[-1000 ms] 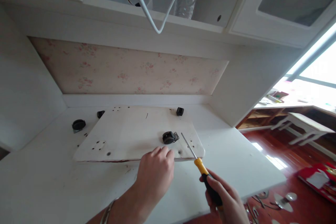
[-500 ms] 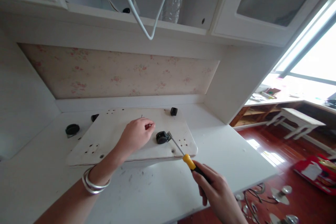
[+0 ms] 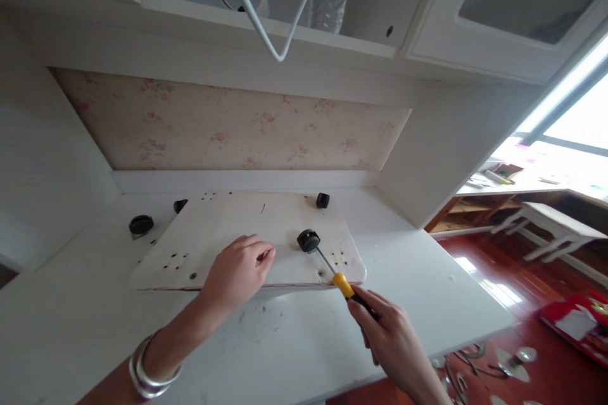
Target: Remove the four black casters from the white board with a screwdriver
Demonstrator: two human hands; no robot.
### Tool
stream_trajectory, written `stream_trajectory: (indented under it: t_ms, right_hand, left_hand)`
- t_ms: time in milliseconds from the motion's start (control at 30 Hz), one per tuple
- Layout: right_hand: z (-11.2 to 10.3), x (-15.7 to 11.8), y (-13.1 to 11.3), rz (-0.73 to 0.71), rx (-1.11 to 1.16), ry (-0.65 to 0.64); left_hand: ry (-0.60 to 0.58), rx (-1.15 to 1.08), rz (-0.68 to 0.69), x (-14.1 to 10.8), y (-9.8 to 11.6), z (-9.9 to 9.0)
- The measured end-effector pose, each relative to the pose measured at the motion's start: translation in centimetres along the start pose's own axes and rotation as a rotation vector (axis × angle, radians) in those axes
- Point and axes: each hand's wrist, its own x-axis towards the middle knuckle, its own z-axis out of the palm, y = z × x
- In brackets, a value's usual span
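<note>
Caster point(image 3: 308, 240) sits on the board point(image 3: 228, 221), nearer its right edge than its left, inward from the holes point(image 3: 341, 258) at the near right corner. We judge it small, hard and light for its size, likely smooth plastic that may roll or swivel if pushed off-centre. We would pinch the wheel housing from both sides and leave its near right side to the tool.

The screwdriver point(image 3: 342, 285) looks stiff and easy to steer by its thick yellow-and-black handle; its thin shaft reaches over the near edge of the board to the caster. Our right hand point(image 3: 386, 324) is wrapped around that handle. Our left hand point(image 3: 240, 269) hovers or rests by the near edge, fingers curled in; we cannot tell whether it pinches anything. The board seems rigid and much heavier, best taken by opposite edges.

Outward, a second caster point(image 3: 323, 200) stands near the board's far right corner. A third caster point(image 3: 141, 224) lies on the bench point(image 3: 427, 291), left of the board, and a dark piece point(image 3: 180, 205) shows beside the far left corner, partly cut off by the board.

The screwdriver's tip is lost against the caster, so touching or merely overlapping, we cannot say. Nor can we make out the caster's mounting plate, or whether it is loose. The right hand covers the handle's end. Above, the bottle point(image 3: 330, 3) and cord point(image 3: 280, 57) run out of view.
</note>
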Motion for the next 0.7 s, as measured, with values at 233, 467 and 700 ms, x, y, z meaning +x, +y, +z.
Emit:
stream_trajectory:
  t_ms: [233, 467, 700]
  right_hand:
    - [0.4, -0.1, -0.7, -0.033, -0.044, 0.015]
    - [0.6, -0.3, -1.2, 0.021, -0.077, -0.081]
    - [0.1, -0.3, -1.7, 0.059, -0.08, -0.068]
  left_hand:
    - [-0.11, 0.141, 0.117, -1.2, 3.8, 3.7]
    - [-0.096, 0.139, 0.032, -0.7, 9.2, 6.9]
    - [-0.124, 0.176, -0.085, 1.1, 9.5, 7.5]
